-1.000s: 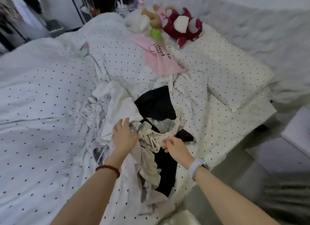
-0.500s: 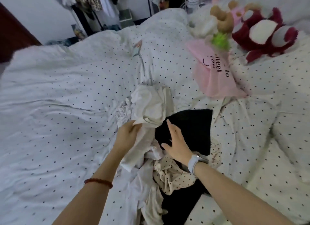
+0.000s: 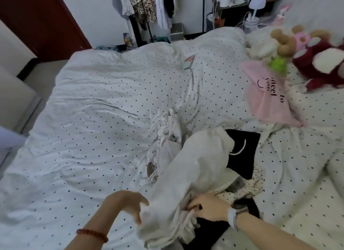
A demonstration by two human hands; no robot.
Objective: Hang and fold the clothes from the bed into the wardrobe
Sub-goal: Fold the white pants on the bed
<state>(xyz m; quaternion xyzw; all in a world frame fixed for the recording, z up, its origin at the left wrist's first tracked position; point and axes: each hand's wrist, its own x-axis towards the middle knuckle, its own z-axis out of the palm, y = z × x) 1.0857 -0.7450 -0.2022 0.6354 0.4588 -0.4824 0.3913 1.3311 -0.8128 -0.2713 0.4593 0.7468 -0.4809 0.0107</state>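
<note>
The step in hand looks like picking one garment out of the pile on the bed [image 3: 96, 108]. The right hand [image 3: 208, 206] grips a bunched fold of the cream garment [image 3: 195, 167] at lower centre of the frame; the left hand [image 3: 128, 203] sits just beside its edge, fingers loosely spread, seemingly holding nothing. Next it needs lifting free and carrying to the clothes rail [image 3: 149, 5] at upper centre. The garment is pale, soft, crumpled, draped over black clothing [image 3: 242, 153].
</note>
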